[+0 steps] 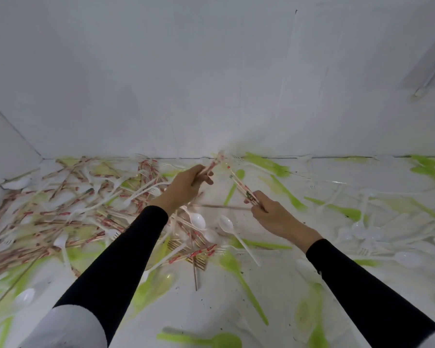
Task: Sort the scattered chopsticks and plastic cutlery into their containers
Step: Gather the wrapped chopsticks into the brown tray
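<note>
My left hand point(186, 185) is closed around a pair of wrapped chopsticks point(215, 163) with a red-printed paper sleeve, pointing up toward the back wall. My right hand point(274, 214) grips another pair of wooden chopsticks point(240, 183), angled up and to the left. A dense heap of wrapped chopsticks point(60, 217) mixed with white plastic forks lies to the left. White spoons point(226, 224) lie just below my hands. Green plastic cutlery point(244, 280) is strewn over the white surface. No container shows in this view.
A white wall point(211, 84) rises directly behind the surface, with a side wall point(7, 151) at the left. Clear and white spoons and forks point(362, 229) are spread across the right side, with green pieces point(430, 169) at the far right.
</note>
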Demonstrator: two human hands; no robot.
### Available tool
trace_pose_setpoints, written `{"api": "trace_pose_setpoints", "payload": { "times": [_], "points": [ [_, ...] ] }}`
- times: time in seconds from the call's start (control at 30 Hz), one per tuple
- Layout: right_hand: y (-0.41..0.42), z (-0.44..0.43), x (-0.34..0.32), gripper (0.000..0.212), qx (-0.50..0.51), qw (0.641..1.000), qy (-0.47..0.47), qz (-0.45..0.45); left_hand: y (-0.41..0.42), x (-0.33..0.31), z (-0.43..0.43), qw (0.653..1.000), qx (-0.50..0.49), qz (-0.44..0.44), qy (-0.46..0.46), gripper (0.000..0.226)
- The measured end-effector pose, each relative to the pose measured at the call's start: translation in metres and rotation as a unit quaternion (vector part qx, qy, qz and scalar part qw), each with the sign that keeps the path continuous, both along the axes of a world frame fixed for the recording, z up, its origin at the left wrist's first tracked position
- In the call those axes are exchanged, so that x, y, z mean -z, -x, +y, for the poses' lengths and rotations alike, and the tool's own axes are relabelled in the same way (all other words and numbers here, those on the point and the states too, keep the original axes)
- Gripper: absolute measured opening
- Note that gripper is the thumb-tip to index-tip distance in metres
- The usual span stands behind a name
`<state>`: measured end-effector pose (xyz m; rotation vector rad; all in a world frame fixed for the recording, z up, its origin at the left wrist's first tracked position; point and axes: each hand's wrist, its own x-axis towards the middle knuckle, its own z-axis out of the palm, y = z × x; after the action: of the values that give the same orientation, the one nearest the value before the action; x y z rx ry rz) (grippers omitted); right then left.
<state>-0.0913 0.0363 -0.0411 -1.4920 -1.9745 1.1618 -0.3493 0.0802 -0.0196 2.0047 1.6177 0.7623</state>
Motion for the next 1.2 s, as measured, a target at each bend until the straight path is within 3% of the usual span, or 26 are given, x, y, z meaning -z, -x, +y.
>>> {"api": "trace_pose_setpoints", "payload": {
  "times": [0.1,0.17,0.27,0.4,0.5,0.6,0.83,1.0,1.13,1.2],
  "points": [
    [0.017,-0.003,-0.003,0.027,-0.007,1.0,-0.009,0.02,0.013,-0.021,-0.019,0.984,-0.049,-0.166,-0.03,0.017],
    [0.029,-0.002,-0.002,0.024,-0.005,1.0,-0.012,0.021,0.021,-0.029,-0.032,0.953,-0.074,-0.284,-0.07,0.017],
    [0.049,0.008,0.003,0.029,-0.044,0.99,-0.058,-0.118,0.037,-0.034,-0.05,0.904,-0.138,-0.393,-0.097,0.018],
    [0.084,0.03,0.014,0.025,-0.108,0.965,-0.069,-0.228,0.073,-0.026,-0.075,0.901,-0.216,-0.371,-0.072,0.024],
    [0.105,0.047,0.028,0.025,-0.088,0.942,-0.119,-0.302,0.1,-0.016,-0.095,0.91,-0.229,-0.337,-0.075,0.029],
    [0.113,0.051,0.049,0.034,-0.071,0.942,-0.147,-0.295,0.115,-0.006,-0.112,0.917,-0.246,-0.292,-0.112,0.027],
    [0.112,0.04,0.063,0.022,-0.047,0.919,-0.22,-0.325,0.136,0.041,-0.148,0.886,-0.273,-0.351,-0.128,0.013],
    [0.101,0.039,0.032,0.019,0.063,0.949,-0.166,-0.26,0.143,0.072,-0.153,0.914,-0.268,-0.3,-0.059,0.02],
    [0.111,0.033,-0.002,0.008,0.093,0.945,-0.274,-0.151,0.138,0.057,-0.145,0.93,-0.229,-0.285,-0.045,0.026],
    [0.126,0.023,-0.017,0.007,0.091,0.96,-0.25,-0.086,0.137,0.043,-0.14,0.94,-0.217,-0.256,-0.063,0.02]
  ]
}}
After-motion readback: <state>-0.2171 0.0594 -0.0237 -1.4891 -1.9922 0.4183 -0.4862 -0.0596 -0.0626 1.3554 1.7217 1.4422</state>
